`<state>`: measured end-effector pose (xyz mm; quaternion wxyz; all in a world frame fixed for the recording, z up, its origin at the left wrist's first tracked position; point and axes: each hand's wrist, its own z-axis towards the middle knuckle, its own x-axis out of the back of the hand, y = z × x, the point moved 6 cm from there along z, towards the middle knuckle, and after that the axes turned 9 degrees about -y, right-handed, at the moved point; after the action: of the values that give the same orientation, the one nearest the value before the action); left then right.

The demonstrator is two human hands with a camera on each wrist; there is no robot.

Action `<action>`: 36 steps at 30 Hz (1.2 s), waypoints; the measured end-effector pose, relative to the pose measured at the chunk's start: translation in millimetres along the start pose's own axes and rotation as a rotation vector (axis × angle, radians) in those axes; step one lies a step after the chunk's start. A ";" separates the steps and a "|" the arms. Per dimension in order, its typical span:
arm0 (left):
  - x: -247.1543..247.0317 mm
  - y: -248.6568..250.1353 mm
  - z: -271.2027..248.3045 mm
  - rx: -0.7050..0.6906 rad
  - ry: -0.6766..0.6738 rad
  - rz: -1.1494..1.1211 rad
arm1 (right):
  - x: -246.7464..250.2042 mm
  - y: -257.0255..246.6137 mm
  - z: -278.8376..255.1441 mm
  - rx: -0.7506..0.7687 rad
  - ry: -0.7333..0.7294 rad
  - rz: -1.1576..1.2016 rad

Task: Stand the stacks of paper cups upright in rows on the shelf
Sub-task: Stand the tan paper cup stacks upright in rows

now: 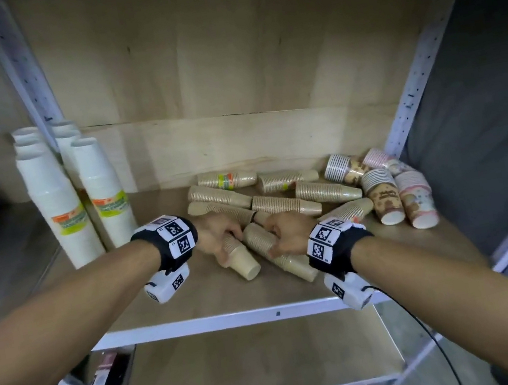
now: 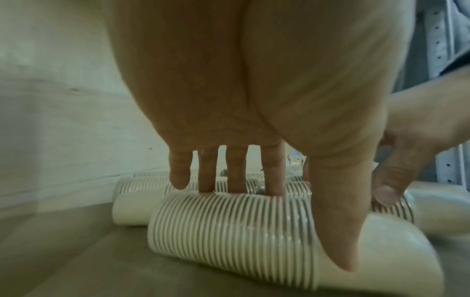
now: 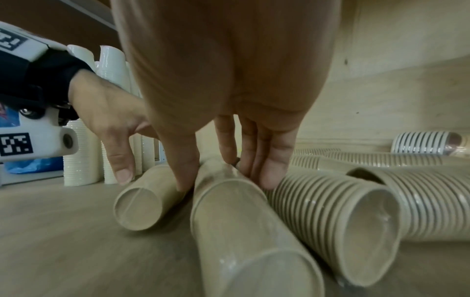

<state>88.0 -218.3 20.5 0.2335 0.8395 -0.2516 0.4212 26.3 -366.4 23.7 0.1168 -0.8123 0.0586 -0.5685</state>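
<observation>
Reaching into the heap of fallen cups, the left hand [image 1: 219, 235] curls its fingers [image 2: 236, 172] round one tan stack [image 1: 239, 256] lying on the shelf [image 1: 201, 323]; the right hand [image 1: 290, 231] pinches its neighbour [image 1: 278, 250]. Next, I'd guess, each gets tipped upright beside the white stacks [image 1: 58, 206].

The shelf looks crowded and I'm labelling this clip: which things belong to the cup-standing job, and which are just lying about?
Belongs to the job:
- left hand on a lying beige stack
- right hand on a longer beige stack
- patterned stacks, lying
- white stacks, upright
- shelf

Lying about:
- packets on the lower level
</observation>
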 end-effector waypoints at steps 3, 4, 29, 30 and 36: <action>-4.1 3.6 1.9 0.002 0.008 0.067 | -7.8 3.4 -4.5 -0.035 -0.011 -0.054; -4.9 4.9 2.4 0.001 0.021 0.090 | -9.0 4.5 -6.5 -0.045 -0.015 -0.057; 42.4 -5.6 -15.8 -0.017 0.201 -0.086 | 58.1 -21.0 -1.5 -0.117 -0.153 -0.057; 46.4 -8.7 -18.1 -0.023 0.222 -0.115 | 63.6 -24.8 0.3 -0.102 -0.146 -0.072; 63.6 -30.6 -33.3 0.038 0.332 -0.265 | 83.0 -54.8 15.4 0.011 -0.127 -0.148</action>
<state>120.2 -189.2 85.3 0.3091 0.7885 -0.0889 0.5242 67.5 -330.5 108.3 0.0824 -0.8481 -0.0123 -0.5232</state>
